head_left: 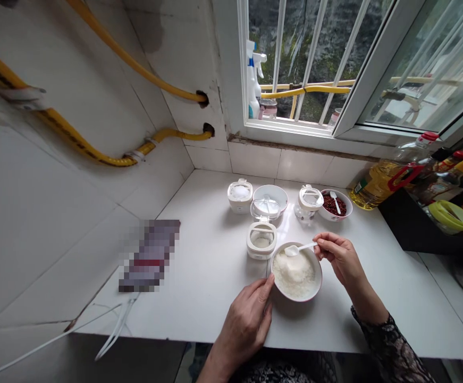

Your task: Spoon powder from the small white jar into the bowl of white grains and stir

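A bowl of white granules (297, 271) rests on the counter. My left hand (249, 313) touches its left rim, fingers pressed together with the thumb at the bowl. Pinched in my right hand (337, 255) is a small white spoon (295, 250), its head over the granules near the back of the bowl. Just behind and left of the bowl stands a square jar (261, 242) with its lid up and some white contents inside. Another lidded jar (240, 196) holding white powder sits farther back, beside a white bowl (281, 198).
At the back right are a clear jar (308, 205) and a bowl of dark red bits (332, 206) with a white spoon. An oil bottle (370, 186) and a black box (398, 223) of bottles stand farther right. A pixelated object (151, 258) with white cables lies left.
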Motion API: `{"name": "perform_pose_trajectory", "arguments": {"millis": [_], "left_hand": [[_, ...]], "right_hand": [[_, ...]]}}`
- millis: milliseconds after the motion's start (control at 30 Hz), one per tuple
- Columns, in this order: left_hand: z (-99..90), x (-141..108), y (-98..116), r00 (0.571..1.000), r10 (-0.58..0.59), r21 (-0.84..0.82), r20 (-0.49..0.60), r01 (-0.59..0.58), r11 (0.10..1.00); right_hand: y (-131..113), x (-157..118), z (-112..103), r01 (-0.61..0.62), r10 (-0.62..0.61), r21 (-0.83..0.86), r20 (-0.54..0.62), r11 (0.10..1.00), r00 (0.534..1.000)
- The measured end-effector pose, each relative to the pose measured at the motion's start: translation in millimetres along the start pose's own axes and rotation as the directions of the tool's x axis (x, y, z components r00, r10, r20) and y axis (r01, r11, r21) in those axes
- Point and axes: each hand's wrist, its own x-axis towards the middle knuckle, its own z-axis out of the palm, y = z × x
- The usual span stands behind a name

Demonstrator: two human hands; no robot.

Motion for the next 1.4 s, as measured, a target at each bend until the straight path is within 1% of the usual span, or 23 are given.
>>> {"name": "perform_pose_trajectory", "arguments": {"millis": [100, 167, 200, 233, 267, 333, 400, 433, 467, 500, 533, 600, 667, 700, 733, 767, 833, 1000, 1067, 1133, 1233, 1300, 1400], "left_hand": [[0.2, -0.1, -0.3, 1.000, 0.000, -0.002, 0.006, 0.000, 1.000], [0.7, 0.0, -0.6, 1.000, 0.003, -0.003, 0.005, -0.002, 1.000], [1.0, 0.2, -0.6, 1.000, 0.004, -0.004, 0.003, -0.004, 1.000], [1.2, 0.3, -0.7, 1.000, 0.004, -0.008, 0.003, -0.004, 1.000], [1.3, 0.5, -0.7, 1.000, 0.005, -0.013, 0.003, -0.005, 1.000], [1.3, 0.8, -0.6, 1.000, 0.005, -0.024, 0.004, -0.005, 1.000], [1.1, 1.1, -0.5, 1.000, 0.004, -0.034, 0.005, -0.004, 0.999], [0.9, 1.1, -0.4, 1.000, 0.002, -0.036, 0.005, -0.002, 0.999], [0.8, 1.1, -0.3, 1.000, 0.003, -0.036, 0.005, -0.003, 0.999], [0.7, 1.0, -0.3, 1.000, 0.002, -0.035, 0.003, -0.002, 0.999], [0.7, 0.9, -0.3, 1.000, 0.003, -0.032, 0.001, -0.003, 0.999], [0.7, 0.5, -0.4, 1.000, 0.001, -0.023, -0.001, -0.001, 1.000], [0.8, 0.1, -0.5, 1.000, 0.000, -0.015, -0.001, 0.000, 1.000], [0.8, 0.0, -0.6, 1.000, 0.001, -0.012, -0.001, -0.001, 1.000], [0.9, -0.1, -0.6, 1.000, 0.003, -0.010, -0.001, -0.003, 1.000], [0.8, -0.2, -0.7, 1.000, 0.005, -0.009, -0.001, -0.005, 1.000], [0.8, -0.3, -0.8, 1.000, 0.008, -0.008, -0.003, -0.008, 1.000], [0.9, -0.5, -1.6, 1.000, 0.004, -0.015, -0.011, -0.004, 1.000], [1.1, -0.5, -1.8, 1.000, 0.006, -0.012, -0.012, -0.006, 1.000], [1.4, -0.6, -1.6, 1.000, 0.005, -0.008, -0.015, -0.005, 1.000], [1.7, -0.6, -1.1, 1.000, 0.006, -0.005, -0.013, -0.007, 1.000], [1.5, -0.6, -0.9, 1.000, 0.006, -0.007, -0.013, -0.007, 1.000], [0.8, -0.4, -0.9, 1.000, 0.006, -0.003, -0.017, -0.006, 1.000]], "right_hand": [[-6.5, 2.2, 16.5, 0.152, -0.151, -0.059, 0.024, 0.987, 0.988], [-7.0, 1.8, 28.5, 0.306, -0.304, -0.151, 0.035, 0.940, 0.952], [-5.8, 1.3, 33.9, 0.385, -0.385, -0.210, 0.046, 0.899, 0.922], [-3.8, 0.9, 38.5, 0.476, -0.477, -0.283, 0.070, 0.833, 0.876], [-1.1, 0.7, 42.2, 0.572, -0.567, -0.361, 0.132, 0.737, 0.813], [4.4, 1.1, 46.8, 0.750, -0.684, -0.462, 0.342, 0.474, 0.644], [7.5, 1.5, 48.3, 0.850, -0.703, -0.469, 0.519, 0.241, 0.486], [7.6, 1.3, 48.1, 0.870, -0.707, -0.460, 0.556, 0.176, 0.437], [6.7, 0.5, 47.4, 0.876, -0.721, -0.459, 0.556, 0.150, 0.414], [5.0, -1.0, 46.0, 0.871, -0.740, -0.464, 0.526, 0.162, 0.419], [2.9, -2.9, 44.1, 0.855, -0.757, -0.474, 0.475, 0.210, 0.449], [-1.1, -7.9, 37.8, 0.782, -0.748, -0.494, 0.333, 0.381, 0.575], [-2.7, -12.8, 28.2, 0.661, -0.672, -0.500, 0.191, 0.560, 0.715], [-2.4, -14.7, 22.4, 0.608, -0.632, -0.501, 0.147, 0.616, 0.761], [-1.4, -16.2, 16.3, 0.577, -0.610, -0.510, 0.122, 0.638, 0.783], [0.0, -17.2, 10.3, 0.562, -0.599, -0.531, 0.123, 0.634, 0.791], [3.1, -18.4, 0.1, 0.567, -0.606, -0.583, 0.154, 0.582, 0.781], [9.5, -19.5, -6.1, 0.669, -0.667, -0.662, 0.333, 0.338, 0.667], [12.4, -19.6, -2.9, 0.683, -0.653, -0.661, 0.374, 0.310, 0.659], [15.5, -19.4, -0.1, 0.652, -0.620, -0.652, 0.339, 0.388, 0.707], [17.7, -18.3, 0.1, 0.502, -0.527, -0.609, 0.155, 0.615, 0.835], [16.9, -16.8, -2.4, 0.382, -0.426, -0.528, 0.042, 0.758, 0.904], [14.4, -15.1, -7.1, 0.260, -0.297, -0.382, -0.040, 0.887, 0.954]]}}
